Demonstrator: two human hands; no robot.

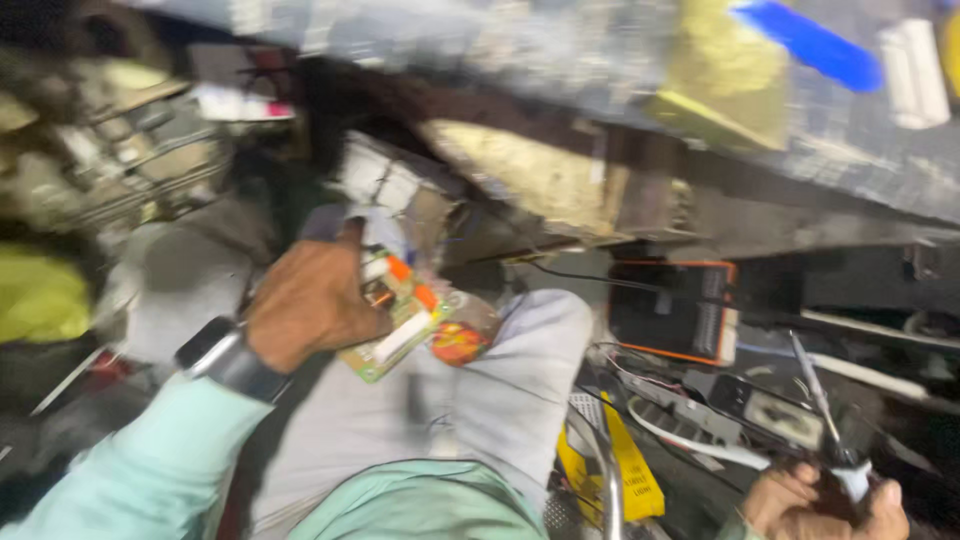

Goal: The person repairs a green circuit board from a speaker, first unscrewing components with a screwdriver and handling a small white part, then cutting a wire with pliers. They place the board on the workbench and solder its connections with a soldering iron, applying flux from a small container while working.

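while left hand (312, 300) clasps, circuit board (400, 322) protrudes rightward.

Green circuit board (395, 335), orange parts

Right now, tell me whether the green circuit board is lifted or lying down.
Lifted. The left hand grips the green circuit board by one end, tilted, above the grey trouser knee; blur hides finer detail.

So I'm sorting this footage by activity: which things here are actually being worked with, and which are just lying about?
In hand:
- green circuit board, held by left hand
- thin pointed tool, held by right hand

Lying about:
- black box with orange edge
- yellow tag
- loose wires
- blue object
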